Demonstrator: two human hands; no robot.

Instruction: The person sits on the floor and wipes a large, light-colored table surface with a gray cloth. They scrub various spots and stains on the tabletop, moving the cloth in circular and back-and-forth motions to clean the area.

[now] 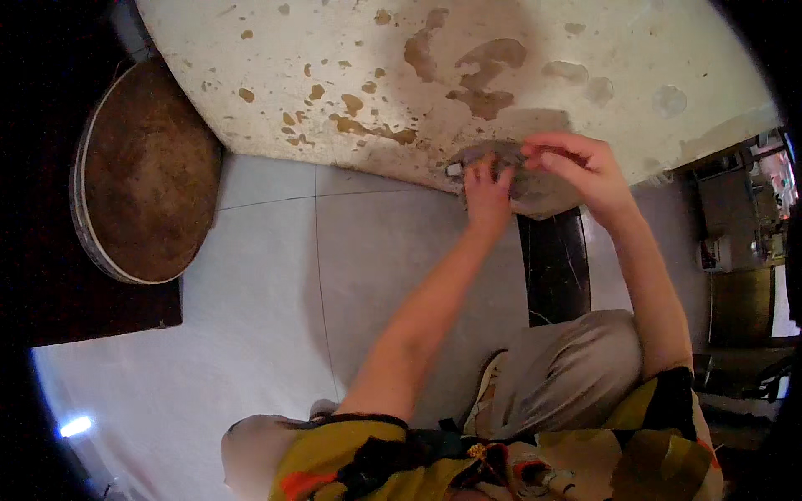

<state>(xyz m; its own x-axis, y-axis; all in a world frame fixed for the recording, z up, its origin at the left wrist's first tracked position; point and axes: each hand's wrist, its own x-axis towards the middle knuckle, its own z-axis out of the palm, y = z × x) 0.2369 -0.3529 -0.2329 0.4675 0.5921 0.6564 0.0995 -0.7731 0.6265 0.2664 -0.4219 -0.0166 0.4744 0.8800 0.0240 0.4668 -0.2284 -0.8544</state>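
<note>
My left hand (pixel 488 190) reaches to the near edge of a cream-coloured surface (pixel 276 83) with worn, brown-stained patches. Its fingers are spread and rest on a greyish, darkened patch (pixel 539 190) at that edge. Just left of the fingertips sits a small white block (pixel 454 169). To the right, my right hand (pixel 578 167) hovers above the same patch, thumb and fingers brought together in a pinch. Whatever is between those fingertips, if anything, is too small to make out.
At the left, a large round brown tray (pixel 150 175) with a pale rim sits on a dark piece of furniture (pixel 125 313). Grey tiles (pixel 259 250) cover the floor, with a black strip (pixel 555 267) near my bent knee. Cluttered furniture (pixel 739 234) stands at the far right.
</note>
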